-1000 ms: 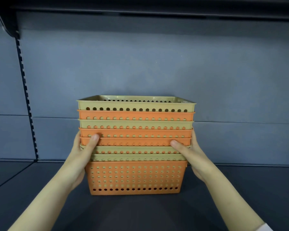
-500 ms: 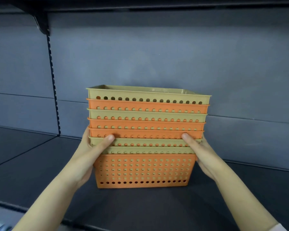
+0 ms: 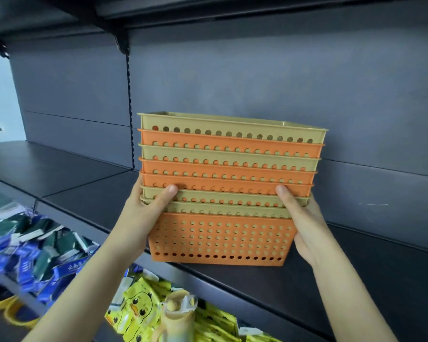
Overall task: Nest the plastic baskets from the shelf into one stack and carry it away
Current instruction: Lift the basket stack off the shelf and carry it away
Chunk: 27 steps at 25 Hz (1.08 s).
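Baskets (image 3: 229, 188), orange and tan, are already nested into one stack, which sits near the front edge of the dark shelf (image 3: 356, 280), tilted a little, so nesting looks done and the carry-off step is in hand. Left hand (image 3: 143, 218) clamps the stack's left side with thumb on the front rims, right hand (image 3: 304, 223) clamps the right side likewise. Next move (my guess): lift clear of the front edge, squeezing evenly so nothing un-nests.

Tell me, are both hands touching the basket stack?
Touching. The head view shows the left hand and right hand pressed against opposite sides of the basket stack, thumbs lying across its front rims.
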### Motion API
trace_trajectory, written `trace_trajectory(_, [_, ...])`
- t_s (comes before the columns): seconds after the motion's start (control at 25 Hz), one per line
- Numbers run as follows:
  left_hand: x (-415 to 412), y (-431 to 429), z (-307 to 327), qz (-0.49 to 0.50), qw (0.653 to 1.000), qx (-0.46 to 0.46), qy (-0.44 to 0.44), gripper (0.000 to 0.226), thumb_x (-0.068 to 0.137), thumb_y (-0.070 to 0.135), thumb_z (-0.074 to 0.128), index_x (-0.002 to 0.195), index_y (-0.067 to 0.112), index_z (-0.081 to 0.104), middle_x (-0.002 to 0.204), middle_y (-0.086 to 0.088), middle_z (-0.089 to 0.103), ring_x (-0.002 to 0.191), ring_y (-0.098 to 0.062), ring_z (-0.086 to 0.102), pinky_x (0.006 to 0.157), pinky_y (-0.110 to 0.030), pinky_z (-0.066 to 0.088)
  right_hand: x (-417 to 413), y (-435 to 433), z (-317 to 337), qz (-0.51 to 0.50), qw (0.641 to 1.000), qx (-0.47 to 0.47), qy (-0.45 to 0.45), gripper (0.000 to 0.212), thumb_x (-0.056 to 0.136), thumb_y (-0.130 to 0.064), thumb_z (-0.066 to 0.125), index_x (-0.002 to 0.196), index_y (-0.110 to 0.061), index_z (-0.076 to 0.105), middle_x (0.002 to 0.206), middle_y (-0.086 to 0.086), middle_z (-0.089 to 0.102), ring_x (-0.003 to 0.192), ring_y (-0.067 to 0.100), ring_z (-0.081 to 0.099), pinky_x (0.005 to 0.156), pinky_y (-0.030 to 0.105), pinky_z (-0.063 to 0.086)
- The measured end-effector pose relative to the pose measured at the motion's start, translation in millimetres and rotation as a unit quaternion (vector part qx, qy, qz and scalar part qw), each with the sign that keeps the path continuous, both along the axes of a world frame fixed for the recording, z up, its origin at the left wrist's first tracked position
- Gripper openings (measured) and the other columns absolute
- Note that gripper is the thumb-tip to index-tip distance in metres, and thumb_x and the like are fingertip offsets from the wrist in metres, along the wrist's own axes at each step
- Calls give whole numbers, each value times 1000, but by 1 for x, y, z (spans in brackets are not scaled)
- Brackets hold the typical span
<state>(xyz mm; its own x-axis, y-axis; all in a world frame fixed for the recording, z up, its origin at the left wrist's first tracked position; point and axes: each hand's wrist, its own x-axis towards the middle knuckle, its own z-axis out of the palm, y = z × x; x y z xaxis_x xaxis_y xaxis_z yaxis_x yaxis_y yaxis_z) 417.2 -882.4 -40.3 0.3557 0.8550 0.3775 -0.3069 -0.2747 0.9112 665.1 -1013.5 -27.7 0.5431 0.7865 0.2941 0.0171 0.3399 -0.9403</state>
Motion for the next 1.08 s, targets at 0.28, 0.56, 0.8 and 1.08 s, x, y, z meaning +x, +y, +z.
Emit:
trace_trajectory(0.28, [-70, 1, 2, 76, 997, -16, 2, 62, 55, 56, 78, 112, 40, 58, 101, 16, 76, 94, -9, 73, 78, -34, 55, -58, 23, 8, 57, 998, 21, -1, 59, 63, -41, 78, 118, -34, 59, 100, -14, 76, 87, 1, 73, 74, 31, 50])
trace_trajectory(0.56, [-228, 31, 13, 186, 982, -14, -14, 58, 62, 51, 83, 113, 38, 59, 106, 11, 75, 100, -13, 71, 82, -36, 54, -199, 108, 18, 162, 986, 29, -15, 70, 53, -42, 81, 118, -30, 60, 103, -9, 76, 92, 7, 73, 76, 34, 52])
trace_trajectory(0.8, [-396, 50, 11, 293, 956, -1, -19, 55, 61, 41, 74, 113, 35, 58, 105, 8, 75, 94, -10, 73, 79, -32, 54, -363, 191, 9, 245, 968, 16, -49, 76, 44, -46, 84, 116, -34, 59, 100, -19, 76, 90, -4, 70, 85, 28, 48])
trace_trajectory(1.08, [-532, 88, 2, 373, 927, 29, 7, 77, 52, 47, 84, 122, 33, 54, 108, 9, 74, 99, -12, 72, 84, -36, 54, -505, 277, 6, 290, 953, 62, -66, 69, 59, -27, 79, 122, -34, 53, 98, -18, 74, 82, -11, 69, 66, 11, 49])
